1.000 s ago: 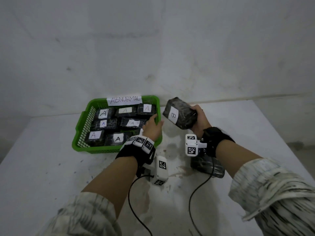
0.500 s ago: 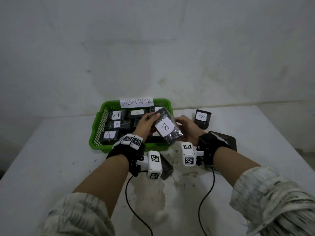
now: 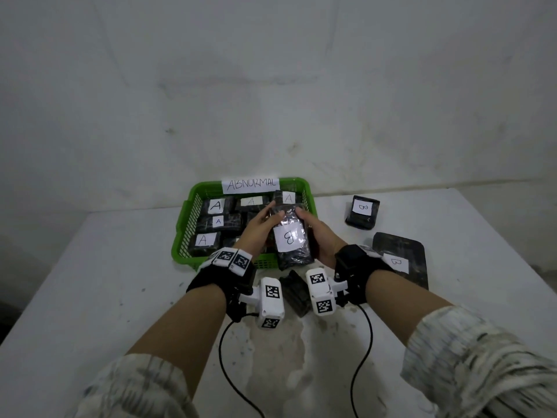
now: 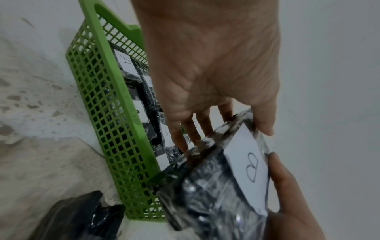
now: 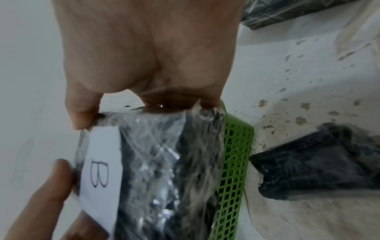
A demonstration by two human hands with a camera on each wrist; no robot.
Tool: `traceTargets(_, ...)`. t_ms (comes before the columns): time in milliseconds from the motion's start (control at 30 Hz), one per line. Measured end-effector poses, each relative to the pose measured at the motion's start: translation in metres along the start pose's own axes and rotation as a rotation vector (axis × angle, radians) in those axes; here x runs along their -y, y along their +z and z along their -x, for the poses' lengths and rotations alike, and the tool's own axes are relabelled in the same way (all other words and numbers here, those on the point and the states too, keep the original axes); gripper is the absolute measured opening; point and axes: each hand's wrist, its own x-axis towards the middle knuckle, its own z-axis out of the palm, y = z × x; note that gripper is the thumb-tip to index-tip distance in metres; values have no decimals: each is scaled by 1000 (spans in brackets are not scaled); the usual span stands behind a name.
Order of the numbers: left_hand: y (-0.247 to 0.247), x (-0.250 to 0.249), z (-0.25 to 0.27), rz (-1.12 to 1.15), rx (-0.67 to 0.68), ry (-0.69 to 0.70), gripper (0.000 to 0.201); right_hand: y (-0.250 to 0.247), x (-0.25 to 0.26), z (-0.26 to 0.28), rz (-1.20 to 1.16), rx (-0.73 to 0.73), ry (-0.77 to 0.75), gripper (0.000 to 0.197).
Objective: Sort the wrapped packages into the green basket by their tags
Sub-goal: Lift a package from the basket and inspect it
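A dark wrapped package tagged B (image 3: 290, 238) (image 4: 226, 181) (image 5: 144, 170) hangs above the near right corner of the green basket (image 3: 184, 233) (image 4: 115, 123) (image 5: 234, 162). My left hand (image 3: 259, 227) (image 4: 209, 68) holds its left side, thumb on the tagged face, fingers under it. My right hand (image 3: 316, 236) (image 5: 148, 52) grips its right side. Several packages tagged A (image 3: 215, 206) lie in the basket, which carries a paper sign reading ABNORMAL (image 3: 251, 185).
On the white table (image 3: 90, 297), another B package (image 3: 361, 212) lies right of the basket and a flat B package (image 3: 402, 260) sits behind my right wrist. A dark untagged package (image 3: 294, 292) (image 5: 320, 160) lies near the basket's front. Behind the table is a wall.
The B package went from my right hand alone, held right of the basket, to both hands over the basket's near right corner. My left hand left the basket rim.
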Motion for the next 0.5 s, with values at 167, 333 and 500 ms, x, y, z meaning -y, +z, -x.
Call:
traceTargets(167,-3,-1,1,15,-23,38,54,3,-2,5,-1,43,35,28)
traceTargets(333,1,6,1,72,0,-10,45,1,2,8,-58,9,28,31)
traceTargets(500,4,6,2,96,-2,13,44,-4,2,12,-59,48,39,46)
